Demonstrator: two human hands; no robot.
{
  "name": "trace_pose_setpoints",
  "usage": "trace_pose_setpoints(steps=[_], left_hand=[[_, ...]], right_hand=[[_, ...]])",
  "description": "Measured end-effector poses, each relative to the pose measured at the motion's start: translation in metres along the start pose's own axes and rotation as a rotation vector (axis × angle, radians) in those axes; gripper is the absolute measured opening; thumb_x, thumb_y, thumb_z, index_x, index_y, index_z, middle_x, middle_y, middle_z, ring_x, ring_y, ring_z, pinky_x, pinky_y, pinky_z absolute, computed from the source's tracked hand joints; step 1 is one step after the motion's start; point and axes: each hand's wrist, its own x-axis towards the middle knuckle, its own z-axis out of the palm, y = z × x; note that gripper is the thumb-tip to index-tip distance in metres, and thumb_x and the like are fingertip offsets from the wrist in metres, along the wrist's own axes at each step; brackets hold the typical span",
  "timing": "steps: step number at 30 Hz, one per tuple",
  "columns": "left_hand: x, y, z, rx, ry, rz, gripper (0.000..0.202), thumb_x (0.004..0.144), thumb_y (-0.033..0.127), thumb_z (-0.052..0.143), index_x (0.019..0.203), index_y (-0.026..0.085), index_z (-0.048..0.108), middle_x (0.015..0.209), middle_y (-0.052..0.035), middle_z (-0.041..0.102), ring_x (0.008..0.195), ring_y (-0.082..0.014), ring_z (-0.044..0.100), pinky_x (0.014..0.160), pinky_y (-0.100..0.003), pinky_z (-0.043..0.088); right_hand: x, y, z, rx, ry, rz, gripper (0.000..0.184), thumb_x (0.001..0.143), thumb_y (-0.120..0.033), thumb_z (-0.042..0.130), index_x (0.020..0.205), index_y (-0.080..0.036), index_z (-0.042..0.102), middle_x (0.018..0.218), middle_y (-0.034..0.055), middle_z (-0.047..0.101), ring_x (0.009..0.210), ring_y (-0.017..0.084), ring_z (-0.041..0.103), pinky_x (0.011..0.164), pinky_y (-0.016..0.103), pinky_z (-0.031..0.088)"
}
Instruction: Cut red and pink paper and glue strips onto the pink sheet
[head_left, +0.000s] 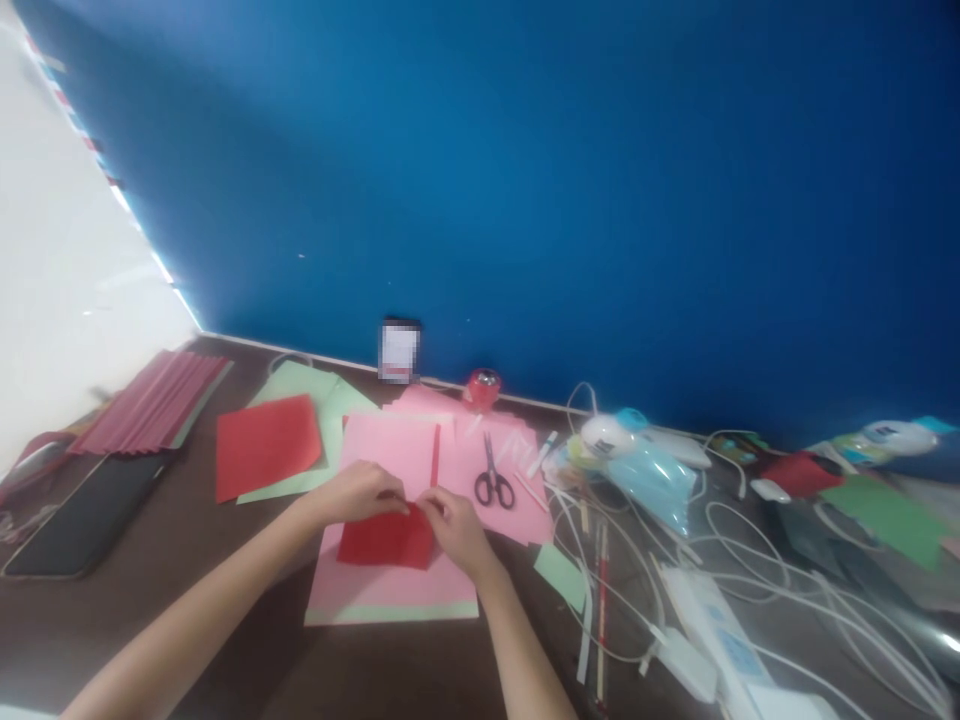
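Both hands pinch the top edge of a red paper (384,542). The left hand (361,492) has its grip closed on the left part of that edge, with the fingers curled down. The right hand (452,522) has its grip closed on the right corner, with thumb and fingers pressed together. The two hands are very close to each other.

The red paper is small and flat, and it looks folded. It lies on a big pink sheet (390,595) in the middle of the dark brown tabletop (225,640). A pale green edge peeks out under the pink sheet at the bottom.

A thin red strip (435,455) lies on the pink sheet just behind the hands. Scissors (493,484) with black handles lie on more pink paper, just to the right of the hands but not touching them. Their blades point at the blue wall (525,200). A round red tape roll (482,388) sits close to that wall.

To the left, a red sheet (264,445) lies on light green paper (300,388). Farther left is a dark red paper fan (154,400), folded into many thin pleats, and a flat black slab (82,518) with a shiny face.

The right side is messy. White cables (787,590) loop all over the tabletop. Among them are a soft light blue plastic bag (651,475), some thin sticks (600,600) and a small green scrap (561,575). A green sheet (892,520) lies far to the right.
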Motion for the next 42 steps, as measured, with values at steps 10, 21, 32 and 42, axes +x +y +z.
trace_pose_setpoints(steps=[10, 21, 32, 42], left_hand=[[-0.012, -0.020, -0.004, -0.209, -0.055, -0.214, 0.048, 0.074, 0.052, 0.056, 0.048, 0.012, 0.054, 0.044, 0.0044, 0.039, 0.044, -0.0058, 0.029, 0.042, -0.020, 0.023], [-0.026, -0.035, -0.006, -0.151, 0.128, -0.267, 0.031, 0.084, 0.035, 0.044, 0.084, 0.016, 0.069, 0.083, -0.0061, 0.070, 0.073, -0.0170, 0.062, 0.065, -0.024, 0.047], [-0.025, -0.001, 0.058, 0.378, 0.384, -0.104, 0.046, 0.086, 0.020, 0.040, 0.131, 0.013, 0.041, 0.141, -0.0165, 0.037, 0.131, -0.0273, 0.032, 0.103, -0.043, 0.036], [-0.025, -0.030, 0.064, 0.366, 0.247, -0.059, 0.064, 0.087, 0.052, 0.039, 0.140, 0.018, 0.029, 0.146, -0.0139, 0.028, 0.136, -0.0315, 0.020, 0.108, -0.049, 0.020]], right_hand=[[0.001, 0.006, -0.004, 0.031, -0.096, 0.060, 0.025, 0.085, -0.033, 0.046, 0.073, -0.016, 0.060, 0.066, -0.0015, 0.058, 0.064, 0.012, 0.052, 0.060, 0.022, 0.038], [0.006, 0.016, 0.004, -0.069, 0.057, 0.040, 0.028, 0.085, -0.035, 0.043, 0.068, -0.017, 0.055, 0.059, -0.0011, 0.056, 0.055, 0.013, 0.051, 0.053, 0.023, 0.037], [0.004, 0.005, 0.042, -0.372, 0.280, 0.129, 0.026, 0.087, -0.030, 0.039, 0.069, -0.020, 0.055, 0.061, 0.0056, 0.064, 0.056, 0.018, 0.059, 0.051, 0.024, 0.036], [0.007, 0.012, -0.028, -0.880, 0.441, 0.385, 0.028, 0.088, -0.032, 0.039, 0.083, -0.016, 0.061, 0.074, 0.0102, 0.067, 0.068, 0.020, 0.063, 0.058, 0.026, 0.037]])
